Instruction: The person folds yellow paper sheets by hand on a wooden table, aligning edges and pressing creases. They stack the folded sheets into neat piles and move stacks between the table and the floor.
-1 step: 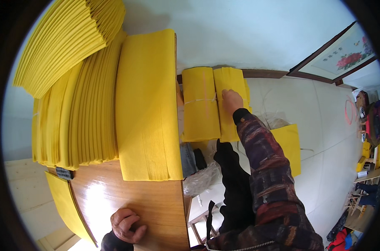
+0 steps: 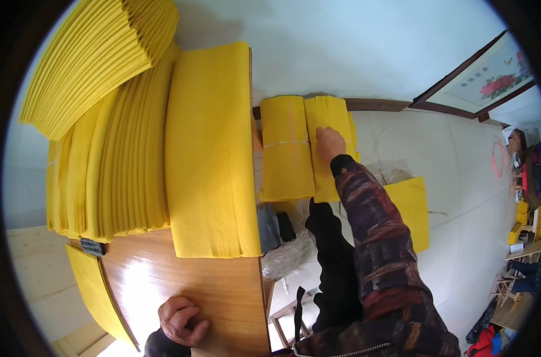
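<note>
My right hand [image 2: 331, 144], arm stretched forward, rests closed on the top of a bundle of folded yellow felt-like sheets [image 2: 327, 116] below the table's right side. Its fingertips are curled against the bundle, and whatever they pinch is hidden under them. A second yellow bundle [image 2: 285, 172], tied across the middle with thin white string, lies directly to its left. My left hand [image 2: 182, 321] lies on the wooden table [image 2: 223, 291] near its front edge, fingers curled in and nothing visible in them.
A flat folded yellow stack [image 2: 211, 149] covers the table's right side, beside tall yellow stacks [image 2: 121, 160]. A small dark block [image 2: 92, 247] sits at their foot. Clear plastic wrap [image 2: 285, 259] and a yellow sheet [image 2: 410, 208] are by my legs. A framed picture [image 2: 484, 77] leans far right.
</note>
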Demonstrator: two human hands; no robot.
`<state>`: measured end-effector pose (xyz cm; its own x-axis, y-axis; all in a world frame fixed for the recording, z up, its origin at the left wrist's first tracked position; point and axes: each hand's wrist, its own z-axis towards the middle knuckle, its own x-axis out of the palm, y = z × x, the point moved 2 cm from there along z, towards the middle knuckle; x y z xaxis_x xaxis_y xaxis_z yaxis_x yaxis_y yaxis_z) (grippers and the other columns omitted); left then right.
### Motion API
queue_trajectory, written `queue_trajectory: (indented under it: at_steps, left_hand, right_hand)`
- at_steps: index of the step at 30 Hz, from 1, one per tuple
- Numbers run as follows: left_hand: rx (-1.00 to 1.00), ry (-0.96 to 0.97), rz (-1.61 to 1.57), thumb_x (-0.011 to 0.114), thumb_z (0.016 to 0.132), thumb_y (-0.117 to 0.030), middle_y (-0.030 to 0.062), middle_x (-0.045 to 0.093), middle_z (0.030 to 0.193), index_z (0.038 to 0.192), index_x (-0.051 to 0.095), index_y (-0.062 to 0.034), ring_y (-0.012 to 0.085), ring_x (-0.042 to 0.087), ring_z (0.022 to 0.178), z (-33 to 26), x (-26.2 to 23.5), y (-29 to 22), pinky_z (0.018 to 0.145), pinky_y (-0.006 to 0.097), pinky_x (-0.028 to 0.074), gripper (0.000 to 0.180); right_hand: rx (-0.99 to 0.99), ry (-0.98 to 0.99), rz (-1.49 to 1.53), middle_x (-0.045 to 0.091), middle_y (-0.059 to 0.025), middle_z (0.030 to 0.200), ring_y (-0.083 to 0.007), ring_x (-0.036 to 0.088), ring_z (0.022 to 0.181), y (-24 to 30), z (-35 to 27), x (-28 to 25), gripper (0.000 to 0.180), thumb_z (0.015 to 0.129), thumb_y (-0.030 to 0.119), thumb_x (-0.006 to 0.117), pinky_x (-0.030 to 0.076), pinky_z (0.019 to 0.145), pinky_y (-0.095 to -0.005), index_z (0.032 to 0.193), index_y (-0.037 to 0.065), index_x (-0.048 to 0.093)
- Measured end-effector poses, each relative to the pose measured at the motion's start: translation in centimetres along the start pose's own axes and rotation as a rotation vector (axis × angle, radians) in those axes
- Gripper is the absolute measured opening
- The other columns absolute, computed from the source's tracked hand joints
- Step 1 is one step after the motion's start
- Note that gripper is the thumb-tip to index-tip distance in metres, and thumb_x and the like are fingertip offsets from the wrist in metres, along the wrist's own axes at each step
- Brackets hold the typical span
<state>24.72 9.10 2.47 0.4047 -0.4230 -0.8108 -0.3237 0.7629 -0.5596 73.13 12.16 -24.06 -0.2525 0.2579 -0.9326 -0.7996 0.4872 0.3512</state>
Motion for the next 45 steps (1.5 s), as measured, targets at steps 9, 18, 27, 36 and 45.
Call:
queue_trajectory:
  at_steps: [9,18,27,36,45]
  left_hand:
    - [-0.027,0.015,-0.017,0.074,0.055,-0.017,0.0106,0.052,0.081,0.087,0.056,-0.0073,0.025,0.052,0.066,-0.2,0.0,-0.2,0.055,0.035,0.044,0.037]
    - [-0.001,-0.011,0.013,0.075,0.051,-0.015,0.01,0.053,0.079,0.085,0.057,-0.008,0.0239,0.053,0.059,0.4,0.0,-0.4,0.048,0.033,0.044,0.039]
    - [-0.005,0.002,0.009,0.075,0.052,-0.015,0.0101,0.054,0.079,0.086,0.056,-0.0085,0.0245,0.054,0.06,0.4,0.0,-0.3,0.05,0.033,0.045,0.039]
    - [-0.045,-0.03,-0.044,0.073,0.055,-0.015,0.0118,0.055,0.083,0.084,0.058,-0.007,0.0279,0.056,0.062,0.4,-0.2,-0.6,0.052,0.035,0.047,0.034]
    - [-0.022,-0.036,-0.118,0.068,0.069,-0.018,0.0117,0.058,0.094,0.089,0.06,-0.0062,0.0311,0.059,0.075,-0.8,-0.7,-1.3,0.064,0.038,0.051,0.024]
  right_hand:
    - [0.034,-0.062,0.02,0.059,-0.0182,0.082,-0.0386,0.057,0.079,-0.6,0.0,0.4,0.005,0.076,0.007,0.056,0.046,0.069,-0.0479,0.08,0.005,0.057]
    - [0.072,-0.067,0.054,0.059,-0.0179,0.084,-0.0381,0.057,0.08,-1.0,0.4,-0.2,0.004,0.078,0.006,0.054,0.046,0.07,-0.0475,0.08,0.005,0.056]
    - [0.073,-0.026,0.031,0.059,-0.0178,0.087,-0.0381,0.057,0.082,-0.2,0.7,0.5,0.007,0.078,0.006,0.054,0.046,0.071,-0.047,0.084,0.005,0.057]
    - [-0.03,-0.136,0.185,0.055,-0.0158,0.105,-0.0373,0.056,0.094,-1.4,-9.6,-5.1,0.026,0.074,0.002,0.054,0.047,0.079,-0.0452,0.1,0.005,0.057]
    - [-0.107,-0.038,0.365,0.055,-0.0167,0.077,-0.0317,0.054,0.071,-0.8,-14.5,-17.7,0.005,0.078,0.005,0.052,0.045,0.064,-0.0359,0.082,0.002,0.054]
